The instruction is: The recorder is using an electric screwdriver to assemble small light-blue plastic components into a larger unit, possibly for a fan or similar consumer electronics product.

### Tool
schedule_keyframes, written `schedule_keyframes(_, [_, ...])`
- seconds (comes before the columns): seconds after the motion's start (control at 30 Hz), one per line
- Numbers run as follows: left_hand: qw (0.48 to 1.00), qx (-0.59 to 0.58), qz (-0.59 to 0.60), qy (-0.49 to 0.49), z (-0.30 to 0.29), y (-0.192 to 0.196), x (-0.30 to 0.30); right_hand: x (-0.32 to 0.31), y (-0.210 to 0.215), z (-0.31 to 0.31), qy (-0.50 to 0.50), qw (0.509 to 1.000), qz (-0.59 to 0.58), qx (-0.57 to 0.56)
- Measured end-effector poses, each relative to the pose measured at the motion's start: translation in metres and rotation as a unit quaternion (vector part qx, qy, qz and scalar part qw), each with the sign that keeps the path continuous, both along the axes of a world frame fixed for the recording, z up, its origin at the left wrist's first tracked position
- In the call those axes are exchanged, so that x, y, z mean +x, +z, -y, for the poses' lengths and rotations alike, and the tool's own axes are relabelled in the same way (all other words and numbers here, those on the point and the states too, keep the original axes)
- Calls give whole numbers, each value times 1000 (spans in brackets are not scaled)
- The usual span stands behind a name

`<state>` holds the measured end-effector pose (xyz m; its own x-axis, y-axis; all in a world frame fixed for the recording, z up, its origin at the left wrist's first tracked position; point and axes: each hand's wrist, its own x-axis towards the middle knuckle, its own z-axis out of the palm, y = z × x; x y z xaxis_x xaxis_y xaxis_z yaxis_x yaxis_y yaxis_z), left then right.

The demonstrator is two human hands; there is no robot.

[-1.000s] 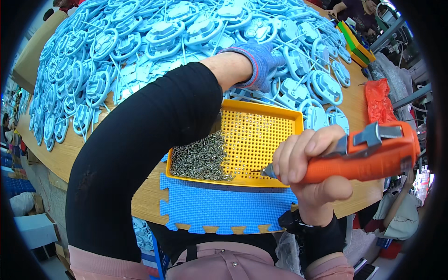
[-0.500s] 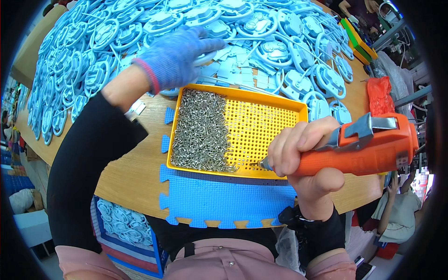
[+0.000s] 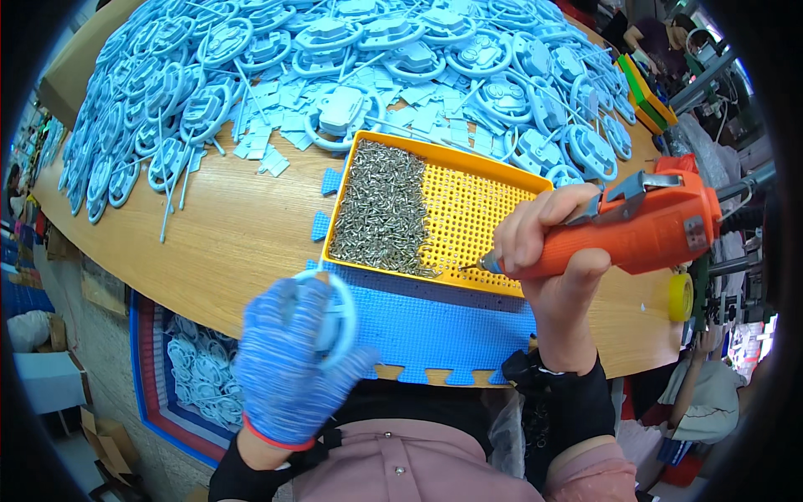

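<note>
My left hand (image 3: 284, 360), in a blue knitted glove, is closed round a light-blue plastic steering-wheel-shaped part (image 3: 341, 322) near the table's front edge. Part of that piece is hidden behind the glove. In my bare right hand (image 3: 552, 243) is an orange electric screwdriver (image 3: 636, 224), its bit pointing left over the yellow tray (image 3: 493, 165). Small silver screws (image 3: 381, 209) heap up in the tray's left half. The perforated right half shows many holes, some with screws in them. Below the tray lies a blue foam mat (image 3: 418, 330) with a jigsaw edge.
A large pile of similar light-blue parts (image 3: 339, 113) covers the far side of the wooden table (image 3: 209, 259). Small flat light-blue pieces (image 3: 268, 155) lie among them. A blue-rimmed bin (image 3: 146, 393) of parts stands below at left. Yellow tape (image 3: 681, 297) sits at right. Other people are beyond.
My left hand has come back from the pile toward me, bringing a light-blue part over the mat's left end. The screwdriver in my right hand stays near the tray, shifted slightly.
</note>
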<state>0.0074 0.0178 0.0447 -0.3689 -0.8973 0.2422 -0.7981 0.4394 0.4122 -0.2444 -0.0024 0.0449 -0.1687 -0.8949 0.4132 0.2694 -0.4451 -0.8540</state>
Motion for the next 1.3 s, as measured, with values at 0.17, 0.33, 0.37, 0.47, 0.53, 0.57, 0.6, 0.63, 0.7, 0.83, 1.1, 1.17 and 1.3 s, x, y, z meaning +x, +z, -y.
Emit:
schedule_keyframes(0.17, [988,39,-124,-85,-16,-7,-4,-3,12,-3,-38,998,-36,-36])
schedule_keyframes(0.33, [976,3,-134,-171,-1,5,-18,14,42,-17,3,998,39,-57])
schedule_keyframes(0.37, [974,-31,-129,-184,6,8,-30,17,45,-20,3,998,40,-57])
schedule_keyframes(0.47, [972,-59,-95,-209,20,0,-47,27,46,-27,50,993,-2,-106])
schedule_keyframes(0.53, [963,-63,-125,-231,25,-13,-43,36,45,-28,59,992,7,-115])
schedule_keyframes(0.57, [958,-55,-142,-244,25,-16,-39,40,44,-29,60,991,9,-118])
schedule_keyframes(0.6, [951,-46,-162,-260,25,-18,-38,42,44,-31,56,991,8,-120])
schedule_keyframes(0.63, [950,-46,-163,-263,23,-20,-36,42,45,-33,54,991,7,-120])
schedule_keyframes(0.7, [945,-28,-197,-261,17,-23,-31,43,45,-36,82,989,9,-126])
schedule_keyframes(0.83, [949,-1,-203,-240,9,-21,-23,54,49,-42,56,992,12,-116])
schedule_keyframes(1.1, [945,52,-227,-229,1,-21,-10,64,52,-48,83,990,22,-114])
schedule_keyframes(1.17, [945,65,-229,-223,0,-23,-5,65,50,-44,104,987,15,-124])
schedule_keyframes(1.3, [944,97,-202,-244,2,-29,-2,74,53,-49,95,988,0,-120])
